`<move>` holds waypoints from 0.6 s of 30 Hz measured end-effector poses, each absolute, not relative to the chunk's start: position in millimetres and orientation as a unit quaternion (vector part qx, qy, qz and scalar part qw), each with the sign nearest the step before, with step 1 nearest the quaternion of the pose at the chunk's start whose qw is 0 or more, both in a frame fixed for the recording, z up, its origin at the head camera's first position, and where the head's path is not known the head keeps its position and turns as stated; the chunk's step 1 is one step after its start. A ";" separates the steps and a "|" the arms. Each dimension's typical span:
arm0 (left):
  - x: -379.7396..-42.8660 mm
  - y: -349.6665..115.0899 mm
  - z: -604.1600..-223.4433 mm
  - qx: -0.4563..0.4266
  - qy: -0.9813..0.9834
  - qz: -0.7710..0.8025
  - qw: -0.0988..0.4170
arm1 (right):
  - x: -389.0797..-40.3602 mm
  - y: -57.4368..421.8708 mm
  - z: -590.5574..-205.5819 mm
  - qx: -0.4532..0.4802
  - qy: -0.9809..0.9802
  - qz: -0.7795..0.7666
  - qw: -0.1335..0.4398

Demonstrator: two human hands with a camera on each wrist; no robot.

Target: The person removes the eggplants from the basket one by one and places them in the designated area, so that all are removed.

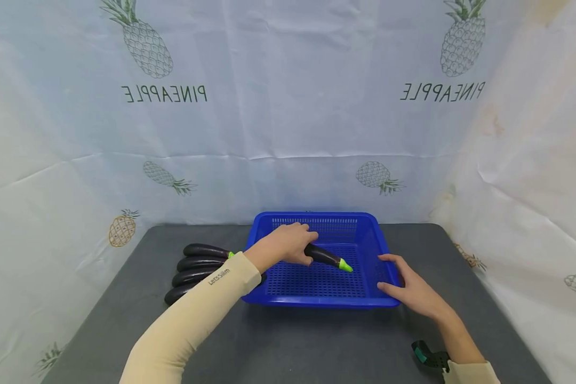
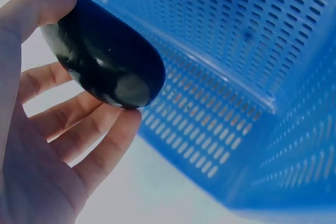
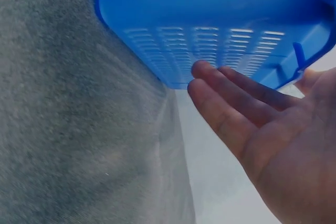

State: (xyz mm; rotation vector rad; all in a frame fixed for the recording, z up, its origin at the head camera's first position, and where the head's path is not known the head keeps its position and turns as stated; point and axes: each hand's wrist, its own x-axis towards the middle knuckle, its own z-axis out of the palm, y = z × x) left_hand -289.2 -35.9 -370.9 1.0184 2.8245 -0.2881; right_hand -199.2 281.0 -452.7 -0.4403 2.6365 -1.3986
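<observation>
My left hand (image 1: 290,242) holds a dark purple eggplant (image 1: 322,255) over the inside of the blue plastic basket (image 1: 309,302). Its green stem end points right and slightly down in the head view. From the left wrist, the eggplant's rounded end (image 2: 126,72) shows between the thumb and the curled fingers (image 2: 105,129). At the basket's right side, my right hand (image 1: 413,288) grips the rim, with thumb and one finger reaching over it. Other fingers (image 3: 231,98) lie along the slotted outer wall (image 3: 205,43) in the right wrist view.
Several eggplants (image 1: 199,262) lie stacked side by side on the dark grey table (image 1: 297,346), left of the basket and partly hidden by my left sleeve (image 1: 187,325). A pineapple-print cloth (image 1: 288,122) hangs behind the table and along its sides.
</observation>
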 end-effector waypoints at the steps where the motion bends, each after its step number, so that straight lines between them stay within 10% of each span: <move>1: -287.8 -38.6 -369.3 0.337 0.935 -0.091 0.062 | -199.4 280.5 -453.8 -0.146 0.871 -0.465 0.058; 18: -261.9 -101.9 -348.2 0.333 0.942 -0.045 -0.003 | -201.4 273.8 -459.6 -0.122 0.846 -0.517 0.043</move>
